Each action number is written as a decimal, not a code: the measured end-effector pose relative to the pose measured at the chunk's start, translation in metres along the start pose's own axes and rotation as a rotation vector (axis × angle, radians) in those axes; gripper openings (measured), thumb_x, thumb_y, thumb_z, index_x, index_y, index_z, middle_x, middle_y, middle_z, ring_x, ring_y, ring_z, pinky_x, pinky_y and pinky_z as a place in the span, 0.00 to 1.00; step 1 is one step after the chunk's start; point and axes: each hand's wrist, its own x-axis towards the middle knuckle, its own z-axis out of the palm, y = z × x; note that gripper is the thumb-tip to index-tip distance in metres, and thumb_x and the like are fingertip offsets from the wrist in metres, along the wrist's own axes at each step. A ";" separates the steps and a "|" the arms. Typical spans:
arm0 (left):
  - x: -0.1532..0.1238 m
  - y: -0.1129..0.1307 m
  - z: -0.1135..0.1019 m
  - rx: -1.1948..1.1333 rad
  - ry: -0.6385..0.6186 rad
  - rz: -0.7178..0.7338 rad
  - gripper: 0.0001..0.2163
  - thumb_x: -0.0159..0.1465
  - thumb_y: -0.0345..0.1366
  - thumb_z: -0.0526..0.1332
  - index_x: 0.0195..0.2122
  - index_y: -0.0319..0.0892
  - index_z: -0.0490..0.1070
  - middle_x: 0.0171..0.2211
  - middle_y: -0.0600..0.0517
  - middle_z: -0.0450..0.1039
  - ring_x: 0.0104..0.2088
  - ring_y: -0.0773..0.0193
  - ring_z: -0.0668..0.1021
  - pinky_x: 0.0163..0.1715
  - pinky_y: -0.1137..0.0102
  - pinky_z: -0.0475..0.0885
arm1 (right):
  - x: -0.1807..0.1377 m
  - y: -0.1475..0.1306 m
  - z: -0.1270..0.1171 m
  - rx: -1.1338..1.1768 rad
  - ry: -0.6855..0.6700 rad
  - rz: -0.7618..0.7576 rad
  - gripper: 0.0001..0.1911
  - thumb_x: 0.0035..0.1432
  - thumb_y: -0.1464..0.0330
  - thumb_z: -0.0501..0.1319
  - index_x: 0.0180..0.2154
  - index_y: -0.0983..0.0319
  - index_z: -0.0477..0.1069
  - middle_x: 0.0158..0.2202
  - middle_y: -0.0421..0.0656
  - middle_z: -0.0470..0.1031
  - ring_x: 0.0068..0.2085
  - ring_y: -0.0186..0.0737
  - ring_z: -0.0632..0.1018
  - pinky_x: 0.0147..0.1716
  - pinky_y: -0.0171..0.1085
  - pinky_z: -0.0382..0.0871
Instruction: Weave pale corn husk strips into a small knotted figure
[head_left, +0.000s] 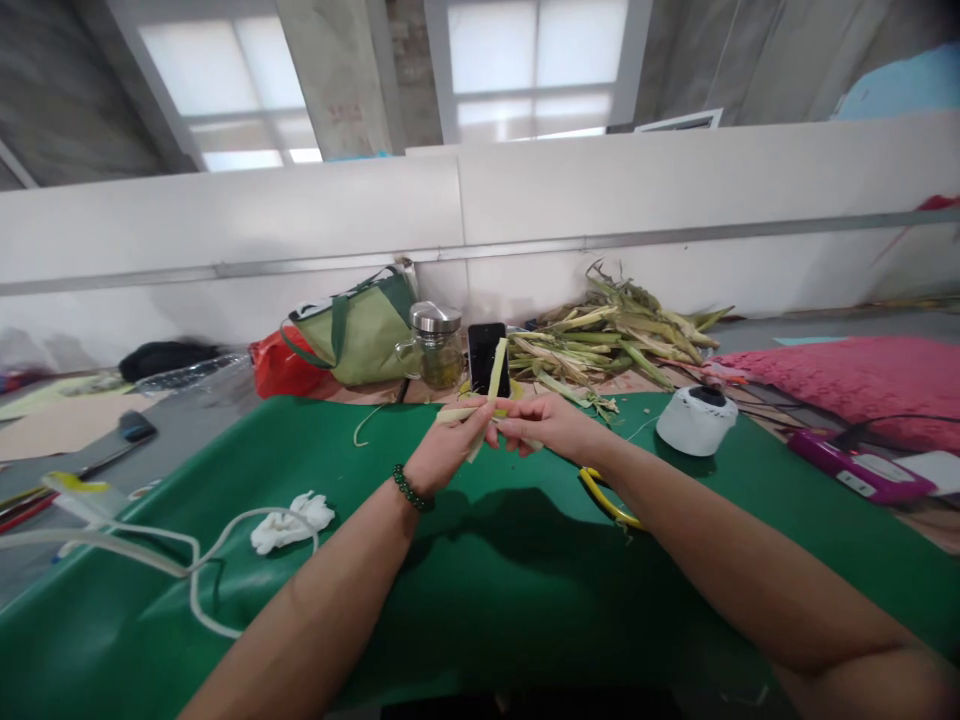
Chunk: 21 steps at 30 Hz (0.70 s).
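Both my hands meet above the green mat (480,580), pinching pale green leaf strips (495,375). My left hand (450,448), with a dark bead bracelet on its wrist, is closed on the strips from the left. My right hand (551,425) is closed on them from the right. One strip stands upright between the fingers and another lies crosswise. Yellow-handled pliers (606,497) lie on the mat under my right forearm.
A heap of leaves and husks (611,340) lies at the back by the white wall. A phone (487,357), glass jar (437,347), green bag (360,335), white tape roll (696,420), pink cushion (847,380), white cable (150,550) and crumpled tissue (289,520) surround the mat.
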 end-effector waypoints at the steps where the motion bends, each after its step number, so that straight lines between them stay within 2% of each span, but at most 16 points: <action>1: 0.000 -0.001 0.000 -0.020 0.003 -0.006 0.18 0.60 0.49 0.58 0.37 0.38 0.77 0.19 0.54 0.68 0.24 0.67 0.70 0.27 0.73 0.65 | 0.000 0.001 -0.002 -0.053 0.045 -0.027 0.18 0.47 0.54 0.65 0.22 0.64 0.73 0.19 0.39 0.72 0.21 0.29 0.70 0.21 0.29 0.64; 5: 0.000 -0.006 0.002 -0.201 -0.027 -0.019 0.17 0.58 0.47 0.61 0.36 0.38 0.78 0.17 0.56 0.64 0.22 0.70 0.68 0.27 0.72 0.64 | -0.001 0.001 -0.010 -0.213 0.178 -0.081 0.15 0.48 0.59 0.66 0.21 0.65 0.74 0.16 0.38 0.70 0.18 0.28 0.67 0.18 0.29 0.59; 9: 0.000 -0.007 0.003 -0.390 -0.043 -0.067 0.17 0.55 0.47 0.65 0.35 0.37 0.78 0.16 0.58 0.61 0.20 0.72 0.66 0.27 0.72 0.64 | -0.003 -0.004 -0.008 -0.216 0.221 -0.063 0.13 0.49 0.62 0.65 0.22 0.65 0.75 0.17 0.39 0.72 0.19 0.30 0.69 0.19 0.30 0.61; 12: 0.001 -0.006 0.002 -0.338 -0.045 -0.049 0.19 0.57 0.46 0.64 0.42 0.37 0.77 0.17 0.57 0.64 0.23 0.70 0.68 0.29 0.72 0.65 | -0.004 -0.008 -0.001 -0.081 0.132 -0.019 0.14 0.51 0.61 0.63 0.23 0.65 0.74 0.20 0.41 0.74 0.22 0.31 0.71 0.22 0.31 0.65; 16: 0.000 -0.005 0.000 -0.186 -0.061 0.012 0.20 0.60 0.47 0.60 0.47 0.39 0.75 0.20 0.55 0.67 0.28 0.65 0.72 0.33 0.70 0.67 | -0.002 -0.009 0.006 0.081 0.040 -0.079 0.13 0.53 0.62 0.60 0.24 0.65 0.74 0.26 0.43 0.76 0.25 0.30 0.71 0.26 0.31 0.67; 19: -0.001 -0.006 -0.001 -0.107 -0.057 0.052 0.18 0.60 0.47 0.60 0.41 0.38 0.78 0.22 0.53 0.69 0.28 0.65 0.72 0.33 0.70 0.67 | 0.000 -0.003 0.007 0.023 0.102 -0.073 0.11 0.53 0.65 0.58 0.26 0.65 0.72 0.24 0.41 0.74 0.23 0.30 0.69 0.25 0.32 0.65; 21: -0.001 -0.005 0.000 -0.186 -0.050 0.046 0.17 0.59 0.46 0.61 0.40 0.37 0.78 0.20 0.55 0.66 0.25 0.68 0.69 0.31 0.70 0.66 | 0.001 0.003 0.006 -0.158 0.211 -0.161 0.10 0.55 0.66 0.56 0.28 0.65 0.71 0.25 0.42 0.74 0.25 0.32 0.70 0.26 0.33 0.65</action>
